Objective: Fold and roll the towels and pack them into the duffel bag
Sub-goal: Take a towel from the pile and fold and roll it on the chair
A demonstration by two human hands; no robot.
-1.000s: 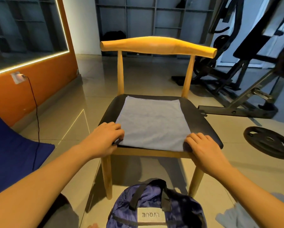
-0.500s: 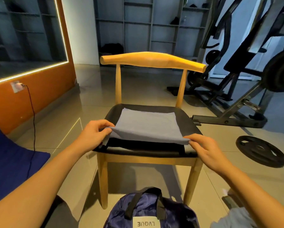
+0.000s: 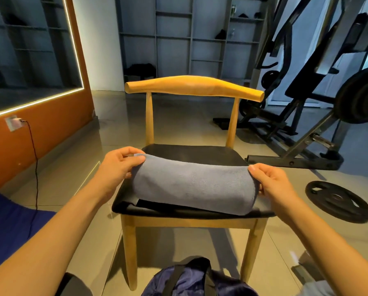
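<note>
1. Towel (image 3: pixel 191 184), flat on the chair seat (image 3: pixel 189 152) a second ago, is now lifted by its near edge and doubled back above the seat's front edge.
2. Its corners are pinched in the grip of left hand (image 3: pixel 116 167) and right hand (image 3: pixel 272 182).
3. Folding is judged begun; duffel bag (image 3: pixel 200 283) on the floor is not yet reached.
</note>
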